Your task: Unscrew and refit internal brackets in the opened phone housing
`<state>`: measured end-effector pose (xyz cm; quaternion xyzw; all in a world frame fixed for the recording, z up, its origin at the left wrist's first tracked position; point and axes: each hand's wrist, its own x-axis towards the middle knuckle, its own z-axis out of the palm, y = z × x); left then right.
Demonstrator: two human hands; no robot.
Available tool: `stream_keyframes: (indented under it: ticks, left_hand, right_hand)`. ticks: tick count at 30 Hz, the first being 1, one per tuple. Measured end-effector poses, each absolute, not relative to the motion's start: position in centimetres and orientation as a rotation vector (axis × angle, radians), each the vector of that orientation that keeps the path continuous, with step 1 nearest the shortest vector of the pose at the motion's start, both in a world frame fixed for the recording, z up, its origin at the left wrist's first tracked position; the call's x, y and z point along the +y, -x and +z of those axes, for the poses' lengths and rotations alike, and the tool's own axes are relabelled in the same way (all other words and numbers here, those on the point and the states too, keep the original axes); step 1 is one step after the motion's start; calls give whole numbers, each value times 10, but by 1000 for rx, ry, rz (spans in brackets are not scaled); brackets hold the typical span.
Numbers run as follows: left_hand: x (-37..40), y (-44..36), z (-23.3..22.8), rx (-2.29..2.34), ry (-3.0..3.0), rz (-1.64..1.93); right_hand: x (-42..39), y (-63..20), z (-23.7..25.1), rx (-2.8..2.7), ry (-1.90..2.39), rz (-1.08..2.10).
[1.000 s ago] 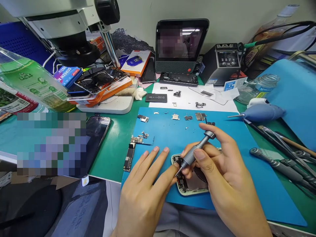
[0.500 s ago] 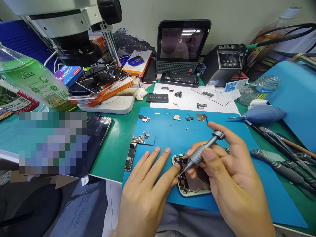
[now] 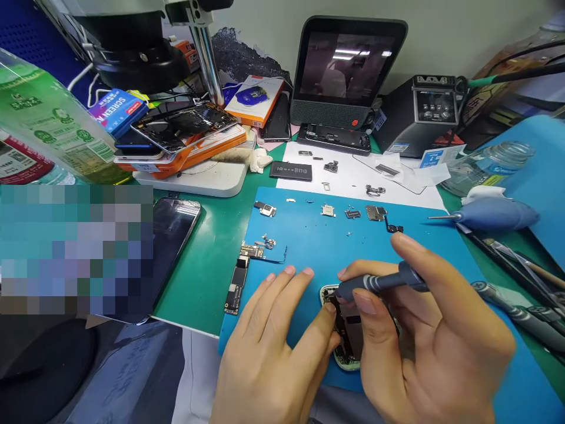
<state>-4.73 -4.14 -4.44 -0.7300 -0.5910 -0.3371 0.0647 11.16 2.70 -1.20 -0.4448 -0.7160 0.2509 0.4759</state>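
Head view: right hand [image 3: 424, 335] gripping screwdriver [image 3: 379, 282] over phone frame [image 3: 346, 330], left hand [image 3: 273, 341] open, near blue mat [image 3: 309, 235] front edge.

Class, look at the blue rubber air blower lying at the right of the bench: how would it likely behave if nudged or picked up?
The air blower looks rounded and lies on its side, so it would probably roll or rock. Its soft-looking bulb would likely squash under a grip and feel light. The thin metal nozzle seems its stiffest part.
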Motion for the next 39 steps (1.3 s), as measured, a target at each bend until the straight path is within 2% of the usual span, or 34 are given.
stream_keyframes:
  ticks: [6, 10, 14, 19, 21, 23, 30, 39]
  left_hand:
    - [-40, 33, -50, -1890, 2062, -1216]
    - [-39, 38, -47, -1861, 2113, -1146]
    - [-40, 42, -47, -1839, 2187, -1073]
    - [-37, 38, -48, -1836, 2057, -1211]
    - [-35, 39, -46, -1811, 2111, -1154]
    - [-34, 41, -44, -1798, 2156, -1108]
    - [-35, 34, -53, -1846, 2082, -1273]
    - [-35, 51, -37, -1694, 2194, -1067]
  right_hand:
    - [29, -110, -12, -1734, 1124, 697]
    - [29, -109, -11, -1751, 1108, 711]
    - [26, -110, -6, -1936, 1054, 538]
    - [33, -118, 3, -2024, 988, 240]
    - [38, -120, 6, -2042, 900, 166]
    - [42, -120, 7, -2012, 902, 220]
    - [42, -116, 8, -2027, 799, 271]
    - [43, -120, 3, -1972, 767, 316]
